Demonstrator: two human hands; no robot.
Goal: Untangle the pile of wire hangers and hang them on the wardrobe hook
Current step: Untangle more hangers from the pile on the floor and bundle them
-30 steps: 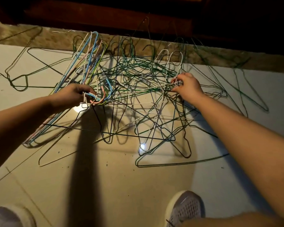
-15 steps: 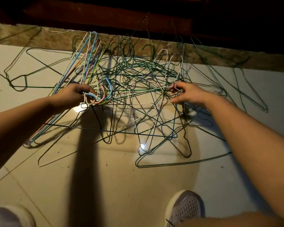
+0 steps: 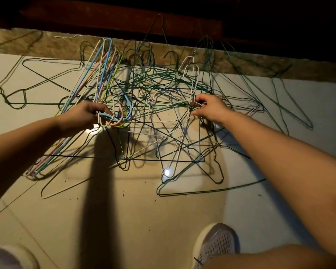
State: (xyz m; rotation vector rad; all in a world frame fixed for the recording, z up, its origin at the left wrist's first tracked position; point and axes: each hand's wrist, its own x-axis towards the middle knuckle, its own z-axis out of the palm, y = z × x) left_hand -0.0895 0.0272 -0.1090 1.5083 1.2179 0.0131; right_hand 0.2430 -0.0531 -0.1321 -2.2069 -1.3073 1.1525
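A tangled pile of wire hangers (image 3: 155,98), mostly green, dark and white, sprawls over the pale floor. My left hand (image 3: 80,116) grips the hooks of a bunch of pastel hangers (image 3: 103,74), blue, pink, white and yellow, whose bodies fan out toward the wall and back under my forearm. My right hand (image 3: 209,108) pinches the neck of a white hanger (image 3: 192,74) at the right side of the pile; its hook points toward the wall. No wardrobe hook is in view.
A dark wooden base (image 3: 124,16) above a rough stone skirting (image 3: 308,70) runs along the far edge. Loose green hangers (image 3: 291,105) lie at right, dark ones (image 3: 35,74) at left. My shoes (image 3: 217,243) stand near the bottom. Bright light spots (image 3: 166,172) glare on the floor.
My right hand opened and shifted slightly, then closed into a pinch on the white hanger's neck. My left hand has kept its grip on the pastel bunch without moving.
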